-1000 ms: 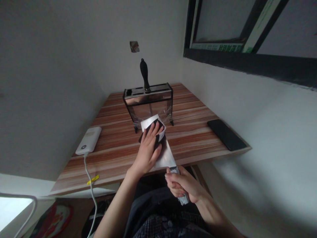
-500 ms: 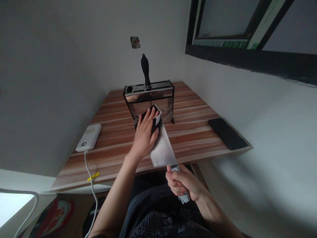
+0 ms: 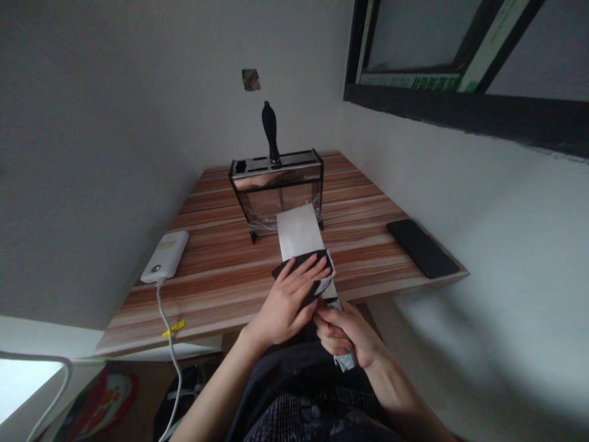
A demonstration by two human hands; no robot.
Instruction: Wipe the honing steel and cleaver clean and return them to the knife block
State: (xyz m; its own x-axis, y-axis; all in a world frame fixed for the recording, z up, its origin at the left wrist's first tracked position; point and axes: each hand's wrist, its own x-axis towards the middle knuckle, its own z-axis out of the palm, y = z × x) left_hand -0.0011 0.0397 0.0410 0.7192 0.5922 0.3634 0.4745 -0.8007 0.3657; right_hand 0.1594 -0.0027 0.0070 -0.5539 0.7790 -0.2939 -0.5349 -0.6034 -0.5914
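My right hand (image 3: 343, 334) is wrapped around the grey, tape-like covered handle (image 3: 345, 361) of a cleaver. Its broad, pale metal blade (image 3: 301, 230) points away from me over the table. A dark cloth (image 3: 301, 267) with a whitish edge lies across the blade close to the handle. On that cloth is my left hand (image 3: 289, 301), fingers extended together, holding it against the metal. Part of the cloth is hidden under the palm. Behind the blade tip stands a knife block (image 3: 278, 178) with clear sides and a black frame; one black-handled tool (image 3: 270, 130) sticks up from it.
On the wood-grain table (image 3: 216, 245), a white power bank (image 3: 165, 255) with a white cable (image 3: 168, 325) lies left. A black phone (image 3: 422, 247) rests at the right edge. A yellow strip (image 3: 173, 328) sits near the front edge. Walls border the table; a dark window frame juts right.
My left hand has drawn the cloth from the far end of the blade back to near the handle. The cleaver has tilted, so its far end shows bare; my right hand keeps its grip.
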